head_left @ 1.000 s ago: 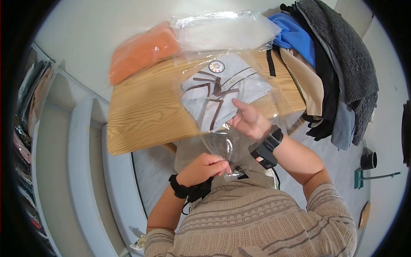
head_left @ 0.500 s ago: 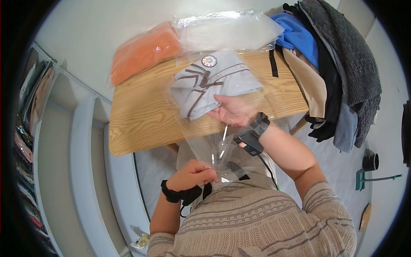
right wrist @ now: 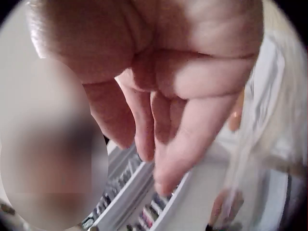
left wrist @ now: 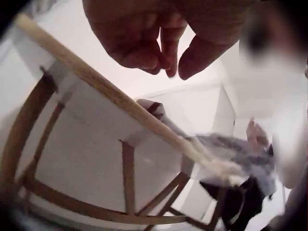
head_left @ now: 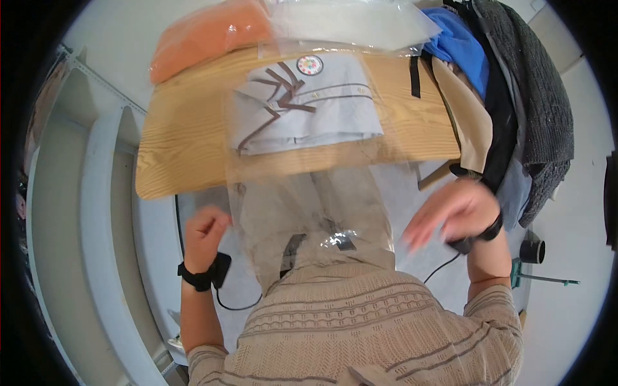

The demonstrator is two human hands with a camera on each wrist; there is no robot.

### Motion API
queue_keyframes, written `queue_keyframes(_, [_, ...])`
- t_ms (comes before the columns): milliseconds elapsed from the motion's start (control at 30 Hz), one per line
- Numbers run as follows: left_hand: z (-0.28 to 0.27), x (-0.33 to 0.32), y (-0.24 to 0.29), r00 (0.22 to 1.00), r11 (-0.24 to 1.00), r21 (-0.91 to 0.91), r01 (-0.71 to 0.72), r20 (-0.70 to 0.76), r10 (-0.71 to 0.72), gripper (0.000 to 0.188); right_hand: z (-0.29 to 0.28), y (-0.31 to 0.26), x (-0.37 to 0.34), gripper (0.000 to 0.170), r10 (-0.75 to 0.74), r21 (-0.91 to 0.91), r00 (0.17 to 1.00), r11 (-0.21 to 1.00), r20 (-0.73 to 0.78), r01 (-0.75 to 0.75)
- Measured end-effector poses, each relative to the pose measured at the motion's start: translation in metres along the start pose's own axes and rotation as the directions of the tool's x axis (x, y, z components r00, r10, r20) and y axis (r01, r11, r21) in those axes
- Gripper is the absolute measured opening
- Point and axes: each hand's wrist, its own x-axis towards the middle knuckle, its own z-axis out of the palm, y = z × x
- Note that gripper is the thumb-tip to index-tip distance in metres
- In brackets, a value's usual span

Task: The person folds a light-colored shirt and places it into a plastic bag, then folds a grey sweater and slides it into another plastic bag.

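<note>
1. Grip, left hand (head_left: 205,238): released. Fingers loosely bent, thumb tip apart from them in the left wrist view, nothing held. Sits just beside the left edge of the clear bag (head_left: 270,225), off the near side of the tabletop (head_left: 174,141).
2. Grip, right hand (head_left: 460,209): released. Fingers extended down and leftward, nothing held. Near the bag's right edge, motion-blurred in the head view.
3. Folded garment (head_left: 341,122), pale grey with brown trim: lies flat in the clear bag, mid tabletop, toward the near edge. Round multicoloured patch (head_left: 309,65) at its far side.
4. Near part of the bag runs past the tabletop edge and over the person's lap. Bright glare on the plastic close to the waist.
5. Far left: orange item (head_left: 209,35) in clear plastic. Right of it, far middle: whitish clear plastic bags (head_left: 347,26), lying flat.
6. Right side, far to near: blue cloth (head_left: 457,42), then beige cloth (head_left: 467,128). Dark grey knit (head_left: 537,83) hangs right of both, with black cloth (head_left: 502,122) between. Black strap (head_left: 415,77) lies on the tabletop, left of the beige cloth.
7. Left of the tabletop: pale shelf unit (head_left: 100,193). Right, on the floor: black container (head_left: 532,251).
</note>
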Motion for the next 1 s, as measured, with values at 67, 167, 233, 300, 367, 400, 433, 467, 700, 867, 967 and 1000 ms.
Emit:
queue_keyframes(67, [0.006,0.011,0.011,0.942,0.903,0.387,-0.189,-0.189,0.278,0.026,-0.032,0.007,-0.033,0.024,-0.157,-0.268,0.891,0.962,-0.425,0.042])
queue_keyframes(167, [0.009,0.039,0.016,0.829,0.594,0.734,-0.330,-0.076,0.554,0.045,-0.054,0.038,-0.012,0.055,-0.307,-0.720,0.730,0.599,-0.611,-0.352])
queue_keyframes(233, [0.007,0.057,0.008,0.810,0.546,0.734,-0.404,0.010,0.586,0.049,-0.056,0.061,0.002,0.061,-0.355,-0.840,0.766,0.309,-0.537,-0.445])
queue_keyframes(300, [0.007,0.069,0.005,0.789,0.490,0.737,-0.465,0.093,0.608,0.053,-0.057,0.078,0.015,0.068,-0.500,-0.897,0.745,0.268,-0.441,-0.351])
queue_keyframes(367, [0.010,0.073,0.007,0.752,0.432,0.715,-0.549,0.197,0.629,0.055,-0.057,0.079,0.021,0.067,-0.461,-0.919,0.795,0.201,-0.394,-0.339])
queue_keyframes(400, [0.011,0.074,0.006,0.757,0.428,0.722,-0.543,0.200,0.622,0.055,-0.056,0.079,0.024,0.066,-0.413,-0.934,0.838,0.129,-0.355,-0.333])
queue_keyframes(433, [0.011,0.074,0.004,0.755,0.441,0.705,-0.556,0.207,0.622,0.053,-0.056,0.079,0.027,0.058,-0.415,-0.936,0.839,0.134,-0.351,-0.326])
queue_keyframes(467, [0.012,0.074,0.004,0.753,0.454,0.685,-0.570,0.214,0.622,0.051,-0.057,0.081,0.028,0.058,-0.417,-0.936,0.838,0.142,-0.351,-0.321])
queue_keyframes(700, [-0.002,0.078,0.003,0.748,0.427,0.648,-0.630,0.361,0.556,0.038,-0.076,0.079,0.018,0.028,-0.318,-0.923,0.885,0.295,-0.339,-0.247])
queue_keyframes(867, [-0.001,0.079,0.011,0.801,0.624,0.513,-0.590,0.270,0.535,0.041,-0.079,0.077,0.018,0.028,-0.300,-0.891,0.887,0.397,-0.352,-0.220])
queue_keyframes(967, [0.004,0.073,0.017,0.808,0.630,0.513,-0.583,0.284,0.516,0.036,-0.067,0.068,0.023,0.035,-0.326,-0.842,0.848,0.488,-0.419,-0.228])
queue_keyframes(1000, [0.004,0.074,0.016,0.808,0.630,0.513,-0.583,0.285,0.515,0.036,-0.065,0.065,0.023,0.040,-0.333,-0.875,0.856,0.419,-0.395,-0.241])
